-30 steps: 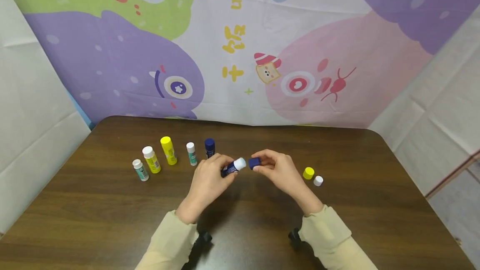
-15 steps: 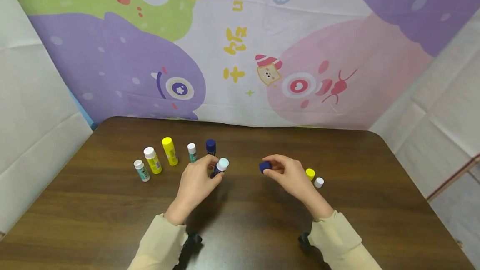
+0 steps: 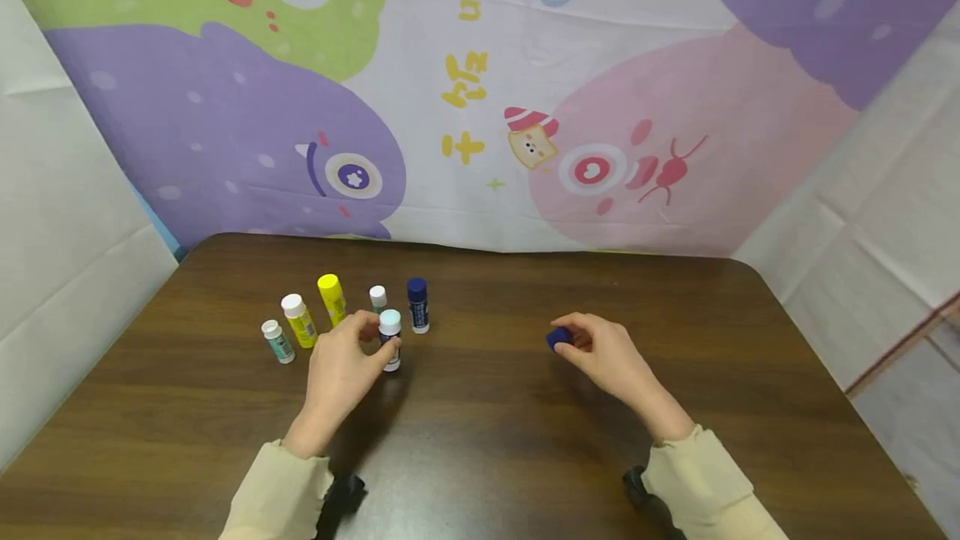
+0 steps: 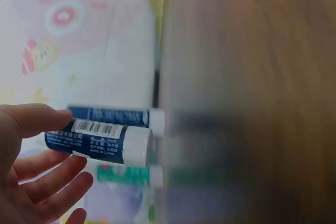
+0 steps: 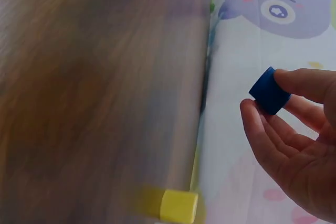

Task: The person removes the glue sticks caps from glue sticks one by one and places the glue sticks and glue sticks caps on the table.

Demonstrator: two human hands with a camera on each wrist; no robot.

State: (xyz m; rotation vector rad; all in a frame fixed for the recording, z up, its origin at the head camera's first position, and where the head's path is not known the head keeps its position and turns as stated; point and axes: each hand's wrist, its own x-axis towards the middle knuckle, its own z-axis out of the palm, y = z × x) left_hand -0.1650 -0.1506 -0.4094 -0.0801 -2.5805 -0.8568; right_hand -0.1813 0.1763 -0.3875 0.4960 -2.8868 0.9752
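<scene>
My left hand [image 3: 337, 369] pinches an uncapped dark blue glue stick [image 3: 391, 348] between thumb and fingers, its pale top facing up. The left wrist view shows the barcode label and white base of this glue stick [image 4: 100, 140]. To the right, my right hand [image 3: 615, 358] holds a small dark blue cap [image 5: 270, 92] between thumb and fingertips, above the table. Just behind the held stick stands a capped dark blue glue stick [image 3: 418, 307]. A teal glue stick with a white cap [image 3: 378, 297] is partly hidden by the left hand and its stick.
On the brown table [image 3: 487, 432], left of the left hand, stand an uncapped teal glue stick [image 3: 278, 343], a white-topped yellow one [image 3: 299, 322] and a yellow-capped one [image 3: 332, 297]. A loose yellow cap [image 5: 178, 206] lies near the right hand. A printed cloth [image 3: 465, 215] hangs behind.
The hands have moved apart: the left went left with the uncapped glue stick, now upright, and the right went right with the blue cap. The right hand now hides the loose caps in the head view.
</scene>
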